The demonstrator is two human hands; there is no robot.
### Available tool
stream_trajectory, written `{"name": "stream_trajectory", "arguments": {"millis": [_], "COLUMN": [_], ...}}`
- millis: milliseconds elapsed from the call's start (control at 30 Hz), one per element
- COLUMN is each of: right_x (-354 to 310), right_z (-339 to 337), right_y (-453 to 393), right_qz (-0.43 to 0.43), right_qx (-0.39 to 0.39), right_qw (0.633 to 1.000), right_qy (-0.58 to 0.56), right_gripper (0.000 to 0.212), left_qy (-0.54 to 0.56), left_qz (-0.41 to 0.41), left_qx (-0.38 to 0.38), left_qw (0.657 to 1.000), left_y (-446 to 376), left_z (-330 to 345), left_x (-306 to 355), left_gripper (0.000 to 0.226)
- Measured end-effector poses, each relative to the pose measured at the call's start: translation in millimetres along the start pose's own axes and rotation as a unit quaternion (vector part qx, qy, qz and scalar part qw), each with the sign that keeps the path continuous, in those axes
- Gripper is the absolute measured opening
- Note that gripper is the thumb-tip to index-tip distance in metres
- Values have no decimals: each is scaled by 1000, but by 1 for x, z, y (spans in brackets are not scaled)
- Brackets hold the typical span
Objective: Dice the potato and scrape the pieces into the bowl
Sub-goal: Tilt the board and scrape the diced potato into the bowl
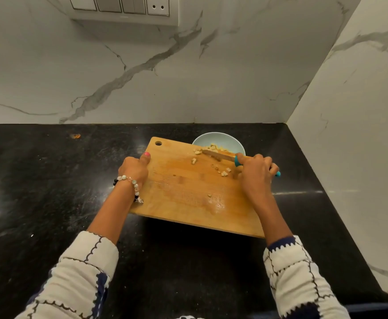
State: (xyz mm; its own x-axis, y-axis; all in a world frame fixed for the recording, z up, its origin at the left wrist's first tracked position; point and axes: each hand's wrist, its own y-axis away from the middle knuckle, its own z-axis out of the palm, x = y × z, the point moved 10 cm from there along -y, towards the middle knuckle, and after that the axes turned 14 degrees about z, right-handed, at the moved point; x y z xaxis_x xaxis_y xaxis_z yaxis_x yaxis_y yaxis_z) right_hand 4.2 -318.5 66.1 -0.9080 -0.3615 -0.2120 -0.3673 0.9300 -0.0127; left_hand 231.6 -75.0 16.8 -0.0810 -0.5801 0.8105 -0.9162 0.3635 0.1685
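Item: we are tilting the cutting board [188,192] over the bowl [218,140], left hand [134,168] gripping its edge, right hand [255,171] clasping the knife [220,155]. Potato pieces [224,173] are lying mostly near the bowl. Risk: stray dice are likely sliding onto the desk [50,180].

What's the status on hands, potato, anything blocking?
Left hand grips cutting board edge. Right hand holds knife, scraping. Potato pieces remain; bowl unobstructed.

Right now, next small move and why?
Probably sweep the knife back over the stray potato pieces and push them to the bowl. The left hand holds the cutting board tilted over its rim; several pieces remain mid-board.
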Motion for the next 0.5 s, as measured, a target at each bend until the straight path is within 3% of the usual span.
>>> {"name": "stream_trajectory", "arguments": {"millis": [200, 367, 500], "right_x": [-2, -18, -21], "right_z": [-9, -14, 0], "right_y": [-21, 5, 15], "right_qz": [23, -50, -54], "right_qx": [2, -21, -35], "right_qw": [1000, 998, 998], "right_qy": [-11, -24, 5], "right_gripper": [41, 43, 45], "left_qy": [6, 7, 4], "left_qz": [-2, -1, 4], "left_qx": [-3, -4, 0], "left_qw": [1000, 1000, 1000], "left_y": [-5, -9, -10], "left_z": [1, 1, 1], "left_x": [-2, -1, 2], "left_gripper": [47, 48, 48]}}
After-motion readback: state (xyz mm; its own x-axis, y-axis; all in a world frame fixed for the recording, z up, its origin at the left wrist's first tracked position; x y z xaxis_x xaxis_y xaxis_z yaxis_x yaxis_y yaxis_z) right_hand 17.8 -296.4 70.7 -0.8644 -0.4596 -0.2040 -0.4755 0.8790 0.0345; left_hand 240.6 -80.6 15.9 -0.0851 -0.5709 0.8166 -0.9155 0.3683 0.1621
